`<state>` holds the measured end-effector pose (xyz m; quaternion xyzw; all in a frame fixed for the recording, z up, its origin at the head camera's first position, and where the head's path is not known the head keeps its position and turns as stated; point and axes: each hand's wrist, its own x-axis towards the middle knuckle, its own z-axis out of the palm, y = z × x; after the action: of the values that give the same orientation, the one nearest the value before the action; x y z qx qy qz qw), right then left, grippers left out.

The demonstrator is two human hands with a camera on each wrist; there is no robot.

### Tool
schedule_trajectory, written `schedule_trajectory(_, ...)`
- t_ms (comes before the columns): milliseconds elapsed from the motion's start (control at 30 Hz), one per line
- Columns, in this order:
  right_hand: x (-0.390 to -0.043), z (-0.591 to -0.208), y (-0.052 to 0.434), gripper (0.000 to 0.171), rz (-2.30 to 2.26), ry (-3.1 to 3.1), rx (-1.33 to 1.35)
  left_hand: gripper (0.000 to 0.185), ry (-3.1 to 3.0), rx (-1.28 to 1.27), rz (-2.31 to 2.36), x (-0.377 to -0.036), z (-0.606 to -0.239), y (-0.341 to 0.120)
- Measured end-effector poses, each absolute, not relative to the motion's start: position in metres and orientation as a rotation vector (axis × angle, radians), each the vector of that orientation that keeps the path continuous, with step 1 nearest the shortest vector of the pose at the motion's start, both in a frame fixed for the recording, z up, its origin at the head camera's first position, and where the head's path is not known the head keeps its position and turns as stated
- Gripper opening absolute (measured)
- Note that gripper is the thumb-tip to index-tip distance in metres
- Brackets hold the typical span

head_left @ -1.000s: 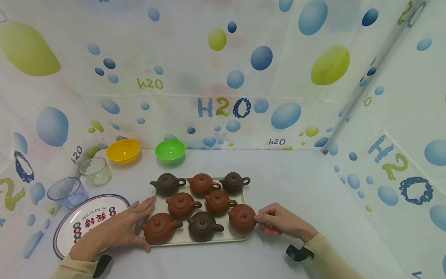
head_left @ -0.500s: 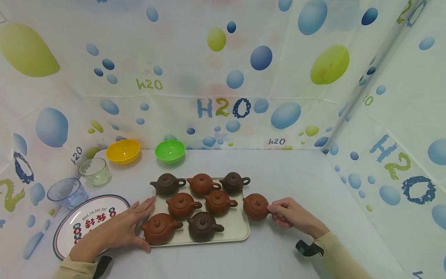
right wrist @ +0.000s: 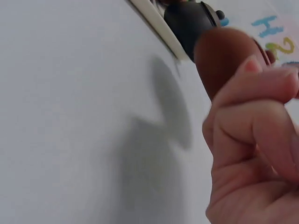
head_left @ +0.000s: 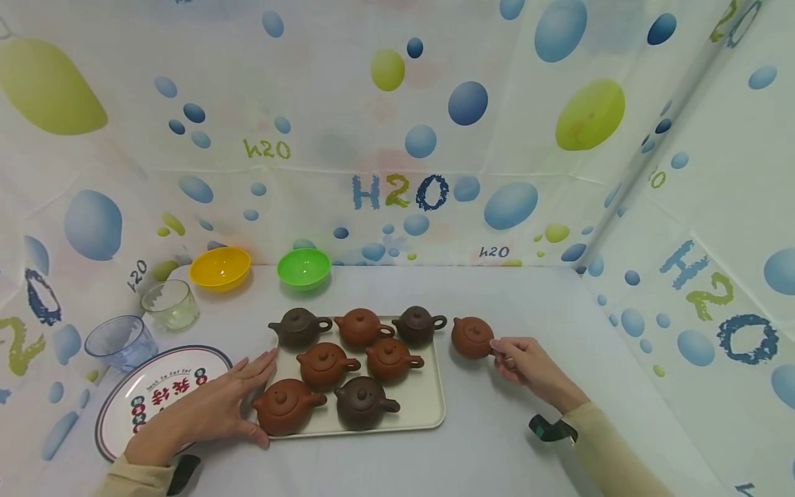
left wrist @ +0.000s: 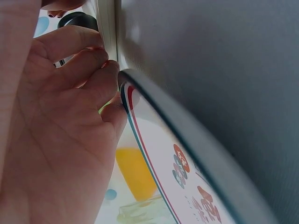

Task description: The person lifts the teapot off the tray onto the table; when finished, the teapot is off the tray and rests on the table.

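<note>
A cream tray [head_left: 428,408] on the white table carries several small clay teapots, reddish-brown and dark brown. My right hand [head_left: 520,360] pinches the handle of one reddish-brown teapot [head_left: 471,337], [right wrist: 224,63], held just right of the tray's back corner, beside a dark teapot [head_left: 417,325], [right wrist: 189,21]. My left hand [head_left: 208,407], [left wrist: 56,135] lies with straight fingers against the tray's left edge, next to a reddish-brown teapot [head_left: 282,406], with its wrist over a printed plate [head_left: 133,393], [left wrist: 187,163].
At the back left stand a yellow bowl [head_left: 219,267] and a green bowl [head_left: 303,267]. A clear glass cup [head_left: 169,304] and a bluish glass cup [head_left: 120,342] stand left of the tray. Patterned curtain walls close in the table at the back and on both sides.
My right hand has lifted the reddish-brown teapot off the tray's front right corner and carried it right and back, off the tray. The left hand has stayed put.
</note>
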<state>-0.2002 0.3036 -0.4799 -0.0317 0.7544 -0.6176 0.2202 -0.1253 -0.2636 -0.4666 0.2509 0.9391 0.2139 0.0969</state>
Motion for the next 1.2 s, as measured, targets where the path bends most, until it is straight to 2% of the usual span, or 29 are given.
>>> schedule_trajectory(500,-0.234,-0.479,0.278,0.036,-1.97,2.117,0.285,0.132,2.786,0.742,0.632,-0.125,-0.468,-0.264)
schedule_trajectory(1200,-0.266,-0.489,0.241,0.037,-2.052,2.096,0.539,0.132,2.755,0.719,0.634,-0.125,-0.468,-0.264)
